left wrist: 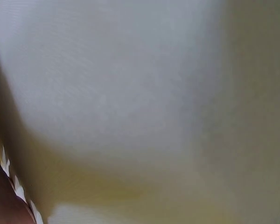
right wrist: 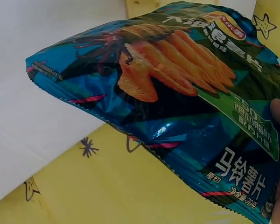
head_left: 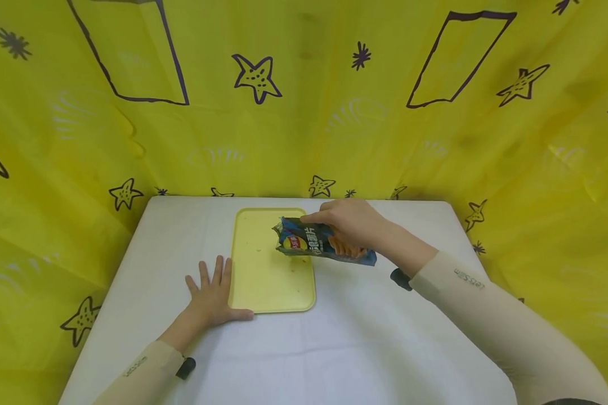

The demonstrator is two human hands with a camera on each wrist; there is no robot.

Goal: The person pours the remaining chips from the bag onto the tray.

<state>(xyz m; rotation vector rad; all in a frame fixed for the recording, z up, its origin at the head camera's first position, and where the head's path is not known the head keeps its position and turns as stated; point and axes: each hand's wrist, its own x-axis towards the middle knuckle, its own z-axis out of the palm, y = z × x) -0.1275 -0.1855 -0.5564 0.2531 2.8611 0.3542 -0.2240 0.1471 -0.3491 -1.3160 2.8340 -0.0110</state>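
In the head view my right hand (head_left: 352,219) grips a blue bag of potato chips (head_left: 316,242) by its upper edge. The bag hangs tilted over the right part of a yellow tray (head_left: 268,289), its ragged left end above the tray and its other end past the right rim. Chips and a red and yellow logo are printed on its front, which fills much of the right wrist view. My left hand (head_left: 211,295) lies flat with fingers spread at the tray's left edge, the thumb along the near left corner. A few small crumbs dot the tray.
A white cloth covers the table (head_left: 365,349) beneath the tray. Behind and at both sides hangs a yellow curtain (head_left: 304,140) with drawn stars and outlines. In the left wrist view mostly blurred pale cloth shows.
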